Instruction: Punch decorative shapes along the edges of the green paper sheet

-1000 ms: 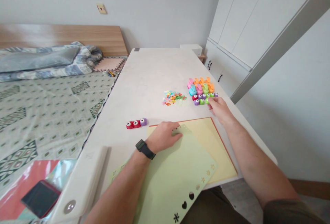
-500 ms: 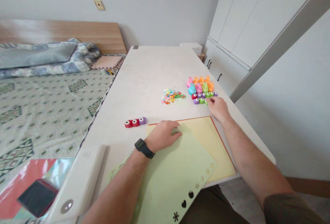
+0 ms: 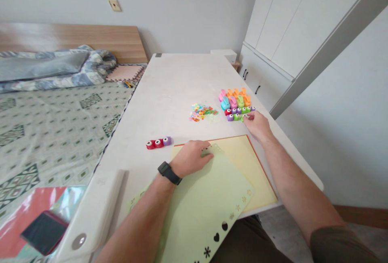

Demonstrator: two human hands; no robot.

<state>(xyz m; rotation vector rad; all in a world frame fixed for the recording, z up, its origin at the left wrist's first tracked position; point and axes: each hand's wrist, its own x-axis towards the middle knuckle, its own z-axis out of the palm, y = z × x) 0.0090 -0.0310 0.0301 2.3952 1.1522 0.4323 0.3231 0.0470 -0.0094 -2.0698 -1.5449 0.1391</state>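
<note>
My left hand [image 3: 192,158], with a black watch on the wrist, lies on a light green sheet of paper [image 3: 209,198], thumb and index finger apart. Shaped holes, among them a heart and a snowflake, run along the sheet's edge, which overhangs the table's near edge. Under it is a stack of yellow paper [image 3: 242,154] with a red-orange border. My right hand [image 3: 257,125] pinches a small green craft punch [image 3: 244,117] at the end of a row; its fingers partly hide the punch. Beside it are small purple and green punches [image 3: 233,117] and larger lever punches [image 3: 235,99].
Three small punches, two red and one purple [image 3: 159,143], stand left of the paper. A pile of colourful paper cutouts [image 3: 202,112] lies mid-table. A long white device [image 3: 93,218] sits at the left edge, near a dark phone-like object [image 3: 45,232] on the bed.
My right hand stays at the small green punch, its fingers shifting slightly on it. The left hand keeps its place on the green sheet. The view has shifted slightly.
</note>
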